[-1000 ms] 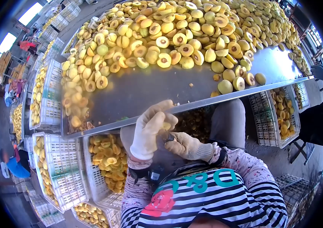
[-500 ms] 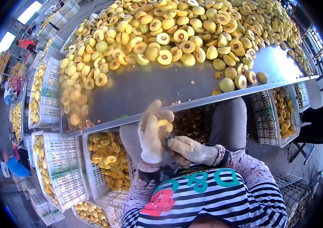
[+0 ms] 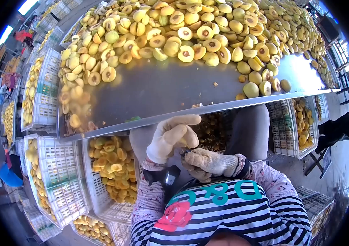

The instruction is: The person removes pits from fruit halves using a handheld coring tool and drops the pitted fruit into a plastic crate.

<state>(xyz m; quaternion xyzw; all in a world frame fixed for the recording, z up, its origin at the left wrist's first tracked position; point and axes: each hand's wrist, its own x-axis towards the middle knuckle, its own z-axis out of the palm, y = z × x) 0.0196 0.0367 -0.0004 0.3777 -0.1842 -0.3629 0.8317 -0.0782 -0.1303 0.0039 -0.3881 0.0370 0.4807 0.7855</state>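
Note:
Both hands wear pale work gloves and meet over the lap, just below the metal table's front edge [image 3: 199, 110]. My left hand [image 3: 173, 138] has its fingers curled and one finger stretched toward the right; whatever they hold, if anything, is hidden. Close against it, my right hand [image 3: 211, 162] is closed round a small dark tool [image 3: 186, 152], whose shape is hard to make out. Halved yellow fruits [image 3: 186, 53], some with brown pits showing, lie heaped on the table beyond the hands.
White crates with yellow fruit halves stand at the lower left [image 3: 61, 176], beside my left arm [image 3: 115, 168] and at the right [image 3: 283, 127]. Dark scraps [image 3: 211, 131] lie between the knees. A person in blue [image 3: 8, 174] is at the far left.
The yellow fruit piece seen in my left hand half a second ago no longer shows. My left hand's fingers have curled and turned to the right. The view has shifted slightly.

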